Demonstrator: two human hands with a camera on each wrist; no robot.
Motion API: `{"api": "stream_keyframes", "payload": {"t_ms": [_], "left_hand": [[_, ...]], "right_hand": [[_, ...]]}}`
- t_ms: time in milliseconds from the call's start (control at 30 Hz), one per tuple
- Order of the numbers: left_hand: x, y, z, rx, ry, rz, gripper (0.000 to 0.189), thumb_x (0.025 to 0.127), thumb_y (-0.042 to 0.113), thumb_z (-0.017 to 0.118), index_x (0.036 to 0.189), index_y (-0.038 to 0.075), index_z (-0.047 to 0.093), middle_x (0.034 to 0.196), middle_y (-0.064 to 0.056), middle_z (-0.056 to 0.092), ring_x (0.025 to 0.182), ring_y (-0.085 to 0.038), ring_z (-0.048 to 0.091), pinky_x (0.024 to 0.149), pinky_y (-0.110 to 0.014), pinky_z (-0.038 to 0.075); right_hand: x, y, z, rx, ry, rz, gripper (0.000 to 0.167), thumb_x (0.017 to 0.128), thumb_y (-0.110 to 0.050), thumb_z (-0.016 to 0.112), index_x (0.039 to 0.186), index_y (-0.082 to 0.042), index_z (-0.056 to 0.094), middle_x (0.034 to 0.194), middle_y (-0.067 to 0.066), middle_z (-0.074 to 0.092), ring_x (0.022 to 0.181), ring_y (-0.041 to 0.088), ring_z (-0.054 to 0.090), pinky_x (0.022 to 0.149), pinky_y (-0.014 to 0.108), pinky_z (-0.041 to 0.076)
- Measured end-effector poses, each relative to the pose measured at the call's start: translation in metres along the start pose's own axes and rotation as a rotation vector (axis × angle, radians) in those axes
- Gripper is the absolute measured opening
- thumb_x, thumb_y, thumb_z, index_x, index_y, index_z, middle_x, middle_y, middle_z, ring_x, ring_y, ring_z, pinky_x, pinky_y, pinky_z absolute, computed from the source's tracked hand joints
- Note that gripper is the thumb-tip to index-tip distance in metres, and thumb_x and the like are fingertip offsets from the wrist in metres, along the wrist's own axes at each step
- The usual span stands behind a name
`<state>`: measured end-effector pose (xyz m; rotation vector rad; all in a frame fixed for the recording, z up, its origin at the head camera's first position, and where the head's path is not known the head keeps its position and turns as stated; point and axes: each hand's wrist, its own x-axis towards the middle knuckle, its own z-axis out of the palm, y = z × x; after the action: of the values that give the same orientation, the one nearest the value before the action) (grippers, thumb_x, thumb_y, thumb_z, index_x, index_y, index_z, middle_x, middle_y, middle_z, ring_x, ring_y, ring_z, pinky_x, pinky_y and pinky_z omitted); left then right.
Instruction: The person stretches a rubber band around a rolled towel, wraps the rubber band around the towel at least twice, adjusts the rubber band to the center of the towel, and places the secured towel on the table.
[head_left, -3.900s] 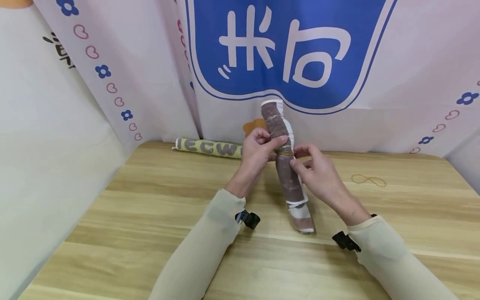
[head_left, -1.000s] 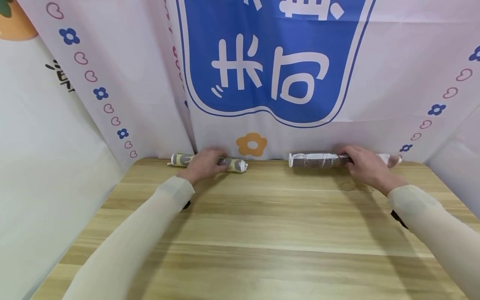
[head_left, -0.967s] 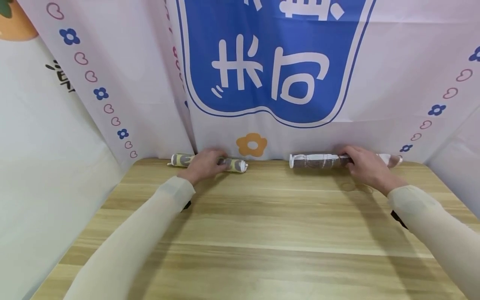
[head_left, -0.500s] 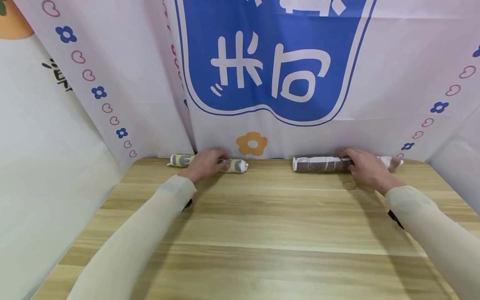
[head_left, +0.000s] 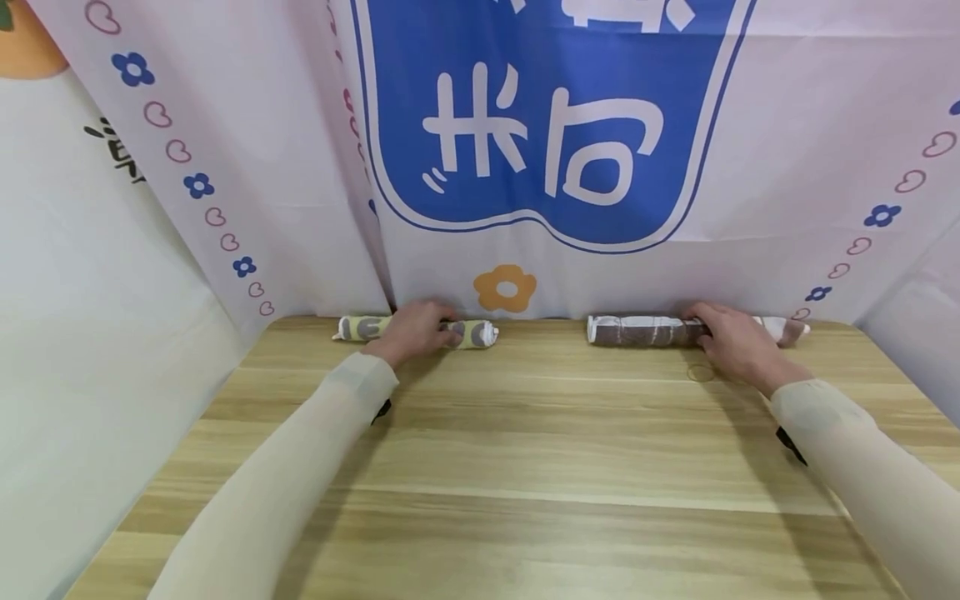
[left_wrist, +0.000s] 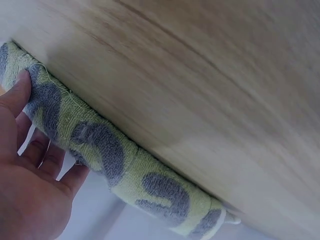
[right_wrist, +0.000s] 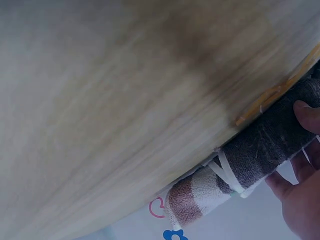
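Observation:
Near the back edge of the table lie two rolled towels. My left hand [head_left: 417,330] holds the yellow-green and grey rolled towel [head_left: 474,334] around its middle. In the left wrist view, the thumb presses one side of this towel [left_wrist: 105,145] and the fingers lie along the other. Further right, my right hand [head_left: 738,340] grips the brown and white rolled towel [head_left: 637,331]. Its thumb lies across the brown cloth [right_wrist: 260,142] in the right wrist view, fingers on the far side. The palm hides part of each roll in the head view.
A thin rubber band [head_left: 701,372] lies on the wooden table [head_left: 480,467] in front of my right hand. Behind the towels hangs a printed white curtain [head_left: 555,283] with a blue sign. A white wall [head_left: 112,350] stands at the left.
Earlier both hands held the brown towel upright over the table's middle. It now lies at the back right, and my left hand is on the yellow-green towel. Over the last second, only slight shifts.

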<state>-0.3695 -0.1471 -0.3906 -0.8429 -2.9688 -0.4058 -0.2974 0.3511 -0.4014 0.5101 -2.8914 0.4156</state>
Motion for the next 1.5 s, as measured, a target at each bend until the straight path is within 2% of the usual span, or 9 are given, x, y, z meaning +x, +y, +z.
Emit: {"api": "stream_keyframes", "payload": {"t_ms": [300, 433, 533, 633, 833, 967, 1233, 1367, 1500], "left_hand": [[0.000, 0.001, 0.002, -0.003, -0.015, -0.062, 0.036, 0.098, 0.028, 0.079, 0.126, 0.006, 0.076, 0.124, -0.013, 0.074, 0.117, -0.034, 0.066, 0.104, -0.049, 0.051], [0.001, 0.003, 0.003, -0.019, -0.013, -0.072, 0.034, 0.097, 0.026, 0.079, 0.122, 0.004, 0.075, 0.120, -0.013, 0.075, 0.114, -0.034, 0.067, 0.102, -0.047, 0.051], [0.001, 0.005, 0.003, -0.035, -0.014, -0.077, 0.032, 0.097, 0.025, 0.080, 0.120, 0.004, 0.074, 0.118, -0.012, 0.075, 0.112, -0.033, 0.067, 0.101, -0.046, 0.052], [0.000, 0.007, 0.003, -0.024, -0.001, -0.062, 0.030, 0.095, 0.023, 0.081, 0.117, 0.004, 0.075, 0.115, -0.012, 0.075, 0.109, -0.033, 0.068, 0.100, -0.047, 0.052], [-0.005, 0.013, 0.001, -0.003, 0.005, -0.019, 0.027, 0.093, 0.021, 0.083, 0.113, 0.006, 0.075, 0.112, -0.009, 0.076, 0.105, -0.032, 0.069, 0.097, -0.048, 0.054], [-0.009, 0.020, 0.002, -0.017, 0.008, -0.009, 0.025, 0.094, 0.021, 0.083, 0.113, 0.009, 0.074, 0.113, -0.008, 0.076, 0.107, -0.031, 0.069, 0.097, -0.048, 0.054], [-0.016, 0.027, -0.001, -0.019, 0.043, -0.024, 0.029, 0.094, 0.023, 0.083, 0.118, 0.008, 0.075, 0.117, -0.009, 0.076, 0.109, -0.031, 0.070, 0.095, -0.048, 0.055], [-0.020, 0.031, -0.005, -0.028, 0.057, -0.030, 0.031, 0.095, 0.022, 0.082, 0.121, 0.008, 0.075, 0.119, -0.009, 0.076, 0.111, -0.030, 0.069, 0.096, -0.048, 0.054], [-0.025, 0.035, -0.008, -0.037, 0.066, -0.053, 0.029, 0.095, 0.022, 0.082, 0.120, 0.009, 0.076, 0.119, -0.008, 0.076, 0.111, -0.030, 0.070, 0.096, -0.048, 0.055]], "right_hand": [[-0.003, 0.002, 0.005, 0.034, 0.070, -0.046, 0.039, 0.092, 0.007, 0.069, 0.131, 0.005, 0.064, 0.135, 0.032, 0.062, 0.124, 0.056, 0.055, 0.106, 0.068, 0.042], [-0.006, 0.000, 0.002, 0.048, 0.109, -0.057, 0.044, 0.089, 0.011, 0.064, 0.132, 0.007, 0.065, 0.139, 0.032, 0.058, 0.127, 0.056, 0.052, 0.104, 0.069, 0.043], [-0.009, -0.003, -0.002, 0.073, 0.156, -0.020, 0.046, 0.087, 0.010, 0.058, 0.132, 0.006, 0.067, 0.140, 0.030, 0.055, 0.125, 0.055, 0.052, 0.097, 0.069, 0.046], [-0.015, -0.006, -0.006, 0.105, 0.211, 0.054, 0.041, 0.091, 0.008, 0.059, 0.131, 0.004, 0.067, 0.138, 0.029, 0.054, 0.121, 0.054, 0.054, 0.093, 0.069, 0.046], [-0.026, -0.004, -0.012, 0.142, 0.279, 0.127, 0.022, 0.096, 0.002, 0.066, 0.118, 0.008, 0.067, 0.118, 0.029, 0.062, 0.101, 0.050, 0.063, 0.087, 0.067, 0.047], [-0.034, 0.002, -0.016, 0.145, 0.220, 0.107, 0.010, 0.097, 0.000, 0.071, 0.105, 0.005, 0.072, 0.100, 0.021, 0.071, 0.090, 0.040, 0.067, 0.080, 0.059, 0.052], [-0.042, 0.010, -0.018, 0.117, -0.035, 0.106, 0.010, 0.098, -0.012, 0.078, 0.099, -0.002, 0.076, 0.090, 0.008, 0.075, 0.085, 0.031, 0.068, 0.082, 0.055, 0.050], [-0.044, 0.012, -0.018, 0.088, -0.074, 0.090, 0.010, 0.095, -0.016, 0.081, 0.093, -0.007, 0.078, 0.086, 0.003, 0.075, 0.080, 0.025, 0.067, 0.081, 0.056, 0.051], [-0.045, 0.013, -0.017, 0.080, -0.084, 0.068, 0.008, 0.093, -0.013, 0.082, 0.089, -0.009, 0.078, 0.082, -0.001, 0.073, 0.076, 0.019, 0.062, 0.076, 0.049, 0.051]]}}
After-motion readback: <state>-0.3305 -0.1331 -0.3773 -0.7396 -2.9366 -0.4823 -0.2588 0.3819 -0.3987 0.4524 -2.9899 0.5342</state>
